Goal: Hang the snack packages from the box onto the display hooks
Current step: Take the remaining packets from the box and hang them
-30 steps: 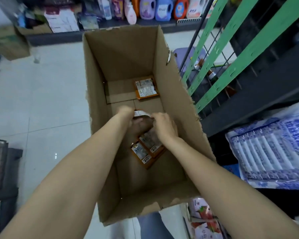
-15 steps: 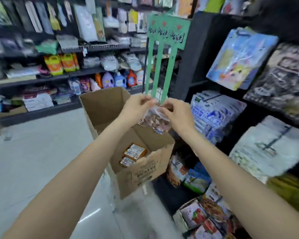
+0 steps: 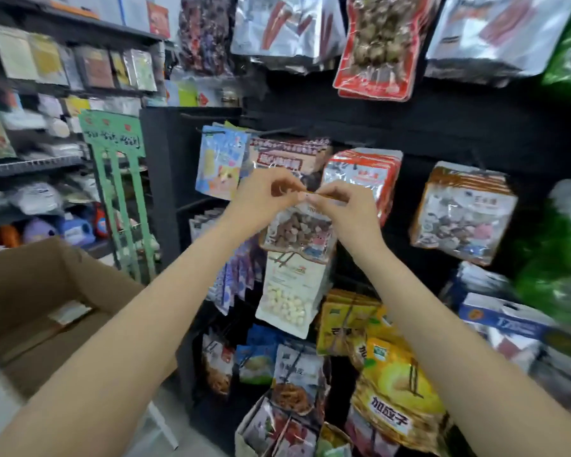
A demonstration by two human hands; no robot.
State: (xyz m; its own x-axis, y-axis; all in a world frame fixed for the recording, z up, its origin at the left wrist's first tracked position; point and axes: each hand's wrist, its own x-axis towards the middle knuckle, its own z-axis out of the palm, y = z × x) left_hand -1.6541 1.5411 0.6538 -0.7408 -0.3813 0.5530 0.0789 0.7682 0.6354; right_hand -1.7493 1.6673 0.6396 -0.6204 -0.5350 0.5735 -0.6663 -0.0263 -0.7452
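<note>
Snack package (image 3: 299, 234) higher, before hooks

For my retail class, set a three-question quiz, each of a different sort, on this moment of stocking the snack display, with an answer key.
1. True or false: both hands pinch the top edge of one snack package.
2. Multiple choice: the cardboard box lies A) at lower left of the view, B) on a shelf overhead, C) behind the display.
3. Fill in: the held package is raised in front of the black ______ of hanging snacks.

Key
1. True: the left hand and the right hand grip its top together.
2. A.
3. Display.
</note>
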